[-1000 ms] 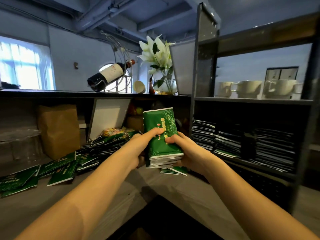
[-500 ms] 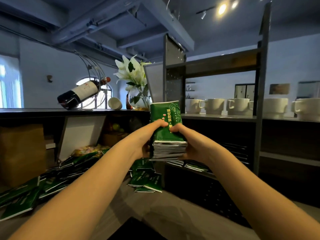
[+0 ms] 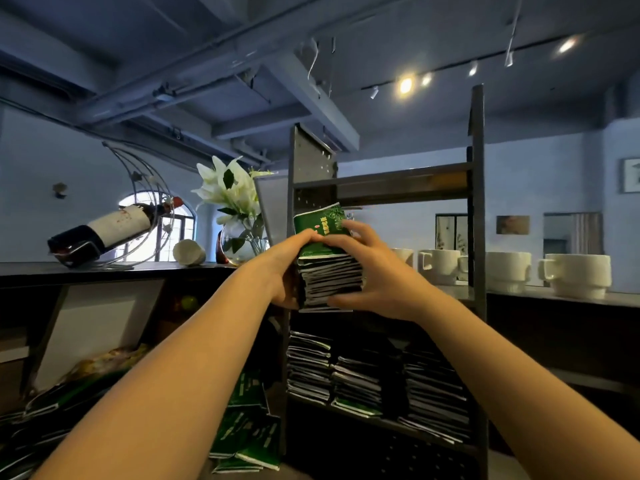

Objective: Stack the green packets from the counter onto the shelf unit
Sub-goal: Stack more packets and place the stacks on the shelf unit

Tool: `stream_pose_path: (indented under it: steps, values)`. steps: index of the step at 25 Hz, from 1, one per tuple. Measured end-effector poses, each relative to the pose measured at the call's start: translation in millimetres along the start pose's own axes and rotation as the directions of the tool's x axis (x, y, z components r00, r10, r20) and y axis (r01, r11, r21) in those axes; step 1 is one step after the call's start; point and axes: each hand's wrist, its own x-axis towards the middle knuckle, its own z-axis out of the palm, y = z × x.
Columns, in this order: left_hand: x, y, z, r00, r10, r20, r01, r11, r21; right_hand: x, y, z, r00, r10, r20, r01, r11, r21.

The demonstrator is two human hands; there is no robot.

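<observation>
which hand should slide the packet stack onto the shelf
Right. The right hand cups the stack on the side nearer the shelf unit, fingers under and over it, so it can likely carry it in. The left hand grips the outer side, best for steadying.

packets: green, leaf print | mugs: white | shelf unit: black

Glossy green packets; matt dark metal shelf unit; glazed white cups.
</observation>
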Motion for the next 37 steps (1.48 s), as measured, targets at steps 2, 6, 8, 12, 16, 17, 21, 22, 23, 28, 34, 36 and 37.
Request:
stream_pose_path:
  steps: [2, 6, 8, 12, 16, 17, 21, 22, 23, 28, 34, 36, 37]
  values:
    - [9, -1, -1, 0.999, -0.031, 0.028, 0.031, 1.000, 0.002, 5, 9, 12, 0.999, 0.027, 0.031, -0.025, 0.998, -0.064]
    - [20, -9, -3, 0.999, -0.007, 0.050, 0.010, 0.999, -0.052, 18, 15, 29, 0.998, 0.064, 0.024, -0.061, 0.993, -0.103]
    - [26, -12, -7, 0.998, 0.023, 0.051, -0.017, 0.992, -0.121, 24, 17, 34, 0.996, 0.089, 0.015, -0.087, 0.990, -0.113]
    - [25, -17, -17, 0.997, 0.083, -0.008, -0.083, 0.988, -0.132, 36, 13, 32, 0.991, 0.131, -0.006, -0.131, 0.986, -0.101]
    - [21, -48, -20, 0.935, 0.304, -0.184, -0.271, 0.945, 0.184, 47, 9, 34, 0.981, 0.192, 0.009, -0.190, 0.976, -0.107]
    - [22, -58, -22, 0.888, 0.415, -0.199, -0.361, 0.896, 0.260, 49, 8, 35, 0.978, 0.207, 0.006, -0.205, 0.973, -0.104]
    - [30, -75, -32, 0.733, 0.670, -0.117, -0.578, 0.705, 0.411, 57, 8, 39, 0.965, 0.262, 0.001, -0.261, 0.958, -0.118]
    - [34, -74, -33, 0.708, 0.692, -0.142, -0.587, 0.688, 0.426, 60, 8, 41, 0.963, 0.270, -0.006, -0.269, 0.955, -0.129]
    - [36, -73, -33, 0.687, 0.708, -0.165, -0.595, 0.678, 0.431, 62, 8, 43, 0.960, 0.280, -0.015, -0.279, 0.950, -0.141]
    - [44, -64, -23, 0.674, 0.713, -0.193, -0.598, 0.680, 0.424, 71, 13, 48, 0.935, 0.353, -0.030, -0.353, 0.919, -0.177]
    - [66, -65, -25, 0.578, 0.763, -0.289, -0.526, 0.619, 0.583, 84, 21, 55, 0.931, 0.364, -0.010, -0.360, 0.915, -0.181]
    - [72, -67, -24, 0.534, 0.787, -0.307, -0.527, 0.595, 0.607, 86, 22, 56, 0.931, 0.364, -0.001, -0.357, 0.913, -0.195]
    - [72, -69, -23, 0.531, 0.785, -0.318, -0.536, 0.602, 0.592, 86, 22, 56, 0.932, 0.362, 0.003, -0.353, 0.912, -0.209]
